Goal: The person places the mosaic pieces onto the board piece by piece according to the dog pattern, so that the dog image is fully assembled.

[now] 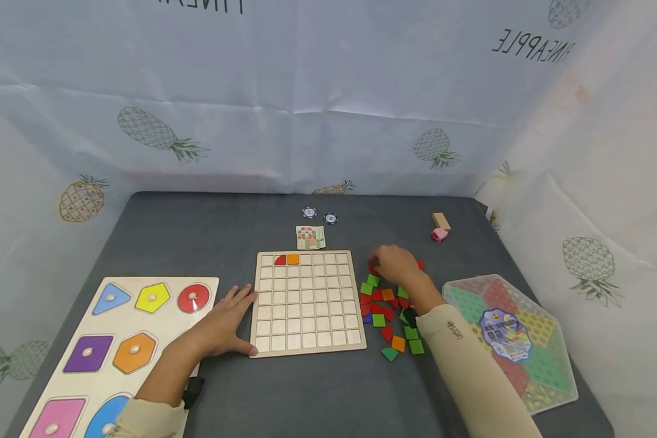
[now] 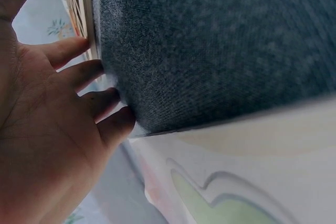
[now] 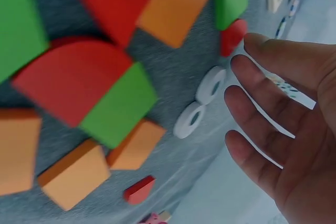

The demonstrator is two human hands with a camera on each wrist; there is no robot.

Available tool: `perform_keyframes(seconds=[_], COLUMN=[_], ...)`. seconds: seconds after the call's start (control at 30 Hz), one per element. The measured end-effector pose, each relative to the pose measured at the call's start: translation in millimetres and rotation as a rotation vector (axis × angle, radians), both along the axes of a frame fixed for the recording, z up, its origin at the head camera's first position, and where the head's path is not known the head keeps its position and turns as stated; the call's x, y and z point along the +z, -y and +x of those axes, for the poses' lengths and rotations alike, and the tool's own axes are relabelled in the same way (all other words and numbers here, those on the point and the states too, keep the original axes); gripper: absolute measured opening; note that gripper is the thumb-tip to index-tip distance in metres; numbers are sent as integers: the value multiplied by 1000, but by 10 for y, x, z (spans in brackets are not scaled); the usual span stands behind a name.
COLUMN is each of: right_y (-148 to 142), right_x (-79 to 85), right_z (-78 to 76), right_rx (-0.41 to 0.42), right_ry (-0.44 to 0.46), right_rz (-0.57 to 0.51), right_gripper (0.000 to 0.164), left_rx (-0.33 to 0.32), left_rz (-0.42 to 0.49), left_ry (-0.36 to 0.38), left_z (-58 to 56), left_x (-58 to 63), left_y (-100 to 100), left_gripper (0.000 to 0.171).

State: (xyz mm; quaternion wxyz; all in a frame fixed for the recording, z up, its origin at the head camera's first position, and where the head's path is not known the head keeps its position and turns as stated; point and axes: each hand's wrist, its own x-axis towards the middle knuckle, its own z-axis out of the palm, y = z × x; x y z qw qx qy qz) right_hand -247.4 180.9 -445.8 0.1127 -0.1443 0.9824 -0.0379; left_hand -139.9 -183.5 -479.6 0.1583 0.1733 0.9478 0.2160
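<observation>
My left hand [image 1: 221,325] lies at the left side of the wooden grid board [image 1: 309,304], fingers spread along its edge and thumb by the near corner. In the left wrist view the fingertips [image 2: 81,44] meet the board's side. One red quarter-round piece [image 1: 280,260] and an orange square [image 1: 292,259] sit in the board's far row. My right hand [image 1: 396,264] reaches over the far end of the loose coloured pieces [image 1: 379,320]. Its thumb and forefinger are right at a red piece [image 3: 232,38], the other fingers loosely bent.
A picture card [image 1: 310,238] and two poker chips [image 1: 331,218] lie behind the board. To the left is a shape puzzle board [image 1: 161,328]; to the right, a hexagonal plastic box [image 1: 509,340]. A wooden block [image 1: 440,220] and pink figure [image 1: 438,235] are far right. Two white rings [image 3: 189,120] lie near the pieces.
</observation>
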Motion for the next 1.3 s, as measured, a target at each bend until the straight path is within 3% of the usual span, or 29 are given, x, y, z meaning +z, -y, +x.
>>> perform_keyframes(seconds=[0.93, 1.13, 1.3], right_y=[-40, -32, 71], right_x=[-54, 11, 103], right_z=[3, 15, 0], right_rx=[-76, -50, -8], right_ry=[58, 56, -4], right_rz=[-52, -85, -168], right_gripper=[16, 12, 5], left_rx=[-6, -10, -6], left_rz=[16, 16, 13], left_ry=[11, 15, 10], left_z=[-1, -1, 5], left_x=[-15, -20, -11], left_y=[20, 15, 19], left_gripper=[106, 106, 106])
